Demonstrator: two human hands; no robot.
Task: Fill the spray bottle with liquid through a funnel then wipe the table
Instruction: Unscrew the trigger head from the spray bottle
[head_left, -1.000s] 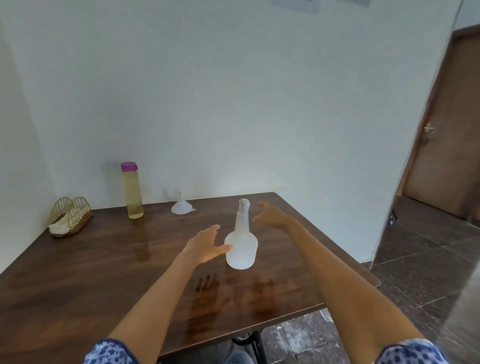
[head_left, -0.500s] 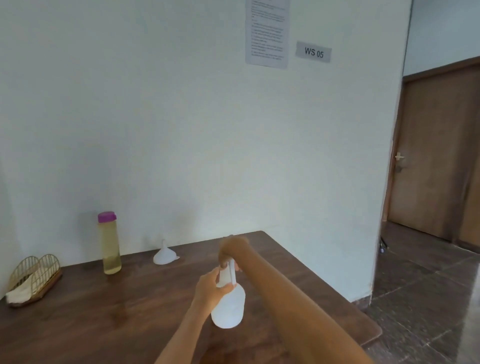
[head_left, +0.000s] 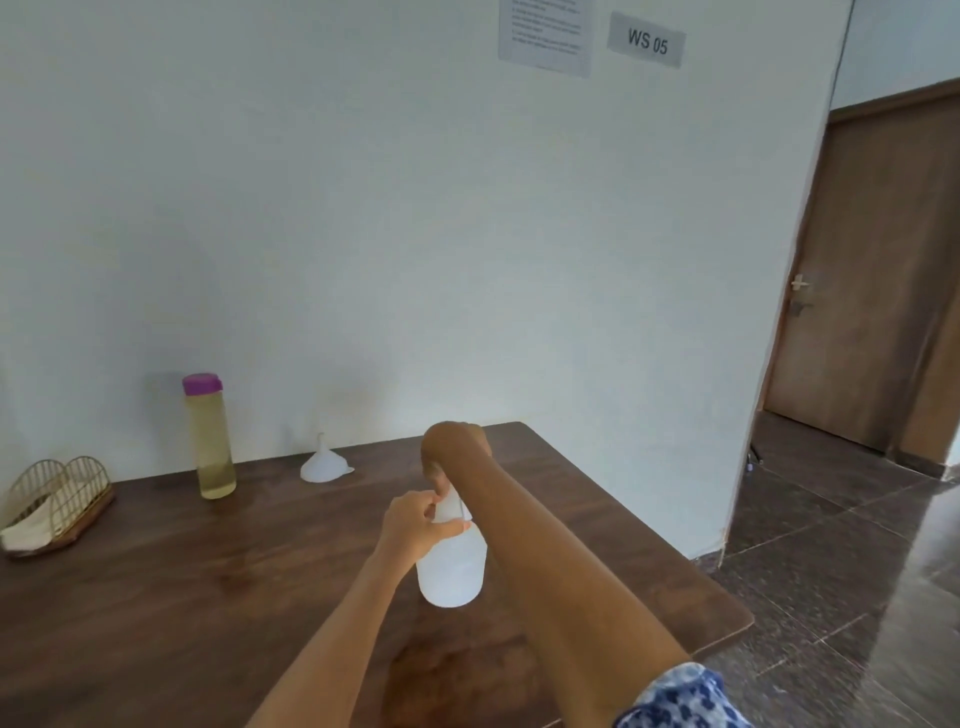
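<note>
A white translucent spray bottle (head_left: 451, 569) stands upright on the dark wooden table (head_left: 156, 597). My left hand (head_left: 415, 522) grips its neck from the left. My right hand (head_left: 452, 449) curls over the spray head from above and hides it. A white funnel (head_left: 324, 463) lies mouth-down near the wall. Left of it stands a tall bottle of yellowish liquid (head_left: 209, 441) with a purple cap.
A gold wire holder (head_left: 60, 499) with a white cloth in it sits at the table's far left. The table's right edge (head_left: 675, 551) drops to a dark tiled floor. A wooden door (head_left: 872, 291) stands at the right, behind the white wall corner.
Both hands went from open beside the spray bottle to gripping it, left on the neck and right over the head. The camera tilted upward, then drew slightly nearer.
</note>
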